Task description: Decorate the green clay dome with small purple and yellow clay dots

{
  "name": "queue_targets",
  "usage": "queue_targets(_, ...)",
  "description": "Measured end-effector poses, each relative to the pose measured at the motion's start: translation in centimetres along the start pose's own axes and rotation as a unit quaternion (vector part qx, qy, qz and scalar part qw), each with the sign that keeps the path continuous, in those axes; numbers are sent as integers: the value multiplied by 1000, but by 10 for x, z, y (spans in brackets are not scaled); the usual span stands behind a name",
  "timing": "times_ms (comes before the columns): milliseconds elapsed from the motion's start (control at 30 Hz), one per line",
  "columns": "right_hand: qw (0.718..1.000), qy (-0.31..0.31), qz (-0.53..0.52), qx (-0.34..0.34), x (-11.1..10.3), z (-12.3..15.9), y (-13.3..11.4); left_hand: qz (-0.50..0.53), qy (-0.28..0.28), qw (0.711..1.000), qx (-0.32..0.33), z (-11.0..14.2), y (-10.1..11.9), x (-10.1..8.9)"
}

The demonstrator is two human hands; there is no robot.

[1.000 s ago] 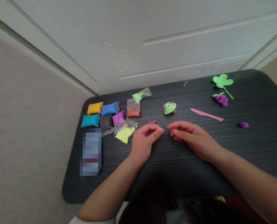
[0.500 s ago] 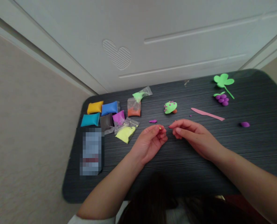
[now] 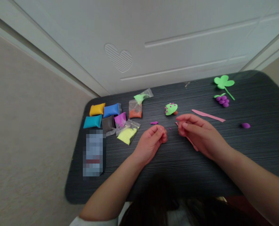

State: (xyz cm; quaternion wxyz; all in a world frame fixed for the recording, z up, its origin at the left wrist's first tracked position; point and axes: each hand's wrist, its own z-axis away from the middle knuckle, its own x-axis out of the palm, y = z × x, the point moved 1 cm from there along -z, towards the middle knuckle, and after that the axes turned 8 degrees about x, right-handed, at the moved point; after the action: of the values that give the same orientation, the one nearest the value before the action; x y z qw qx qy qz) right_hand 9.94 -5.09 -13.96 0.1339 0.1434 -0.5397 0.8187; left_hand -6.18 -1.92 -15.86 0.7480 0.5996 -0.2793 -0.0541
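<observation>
While both of my hands are hanging above the dark, wood-grained tabletop [image 3: 130,169], the fingers of my left hand [image 3: 150,142] are curling together, thumb against forefinger; whether clay is lying between them, I cannot tell. My right hand [image 3: 197,133] is curving loosely over a thin pink tool [image 3: 192,143], and I cannot tell whether its fingers are touching it. Just beyond my hands, between them, the domed green clay piece with purple dots [image 3: 171,109] is resting on its side with its brown stub [image 3: 175,112].

As judged from this view, 2 pieces at the far right are looking finished: the 4-lobed green clay leaf with a stem [image 3: 223,82] and the purple clay grape cluster [image 3: 222,100]. The dotted piece is appearing well advanced. A purple clay strip [image 3: 154,122], a tiny purple speck [image 3: 170,128] and a purple clay oval [image 3: 245,125] are lying loose, apparently unused.

No brand, label or writing is showing legibly; the pixelated rectangular object [image 3: 92,153] at left is obscured, and the striped heart relief [image 3: 118,57] on the white panel [image 3: 181,25] is bearing no letters.
</observation>
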Motion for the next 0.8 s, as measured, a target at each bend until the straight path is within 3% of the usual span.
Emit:
queue_targets(100, 998, 27, -51, -22, -7, -5, -5, -154, -9, 987, 42, 3, 4, 2)
queue_targets(167, 995, 44, -78, -35, -12, -10, -7, -259, -4, 962, 81, 4, 10, 0)
queue_targets(300, 990, 57, -115, -50, -19, -16, -7, -430, 34, 890, 151, -1, 25, -13)
queue_targets(433, 988, 66, -131, -58, -22, -19, -5, -555, 59, 810, 180, -17, 37, -33)
queue_targets(633, 988, 68, -119, -65, -21, -19, -4, -697, -2, 695, 177, -44, 33, -52)
queue_targets(800, 990, 57, -108, -67, -19, -18, -6, -759, -69, 625, 169, -57, 26, -56)
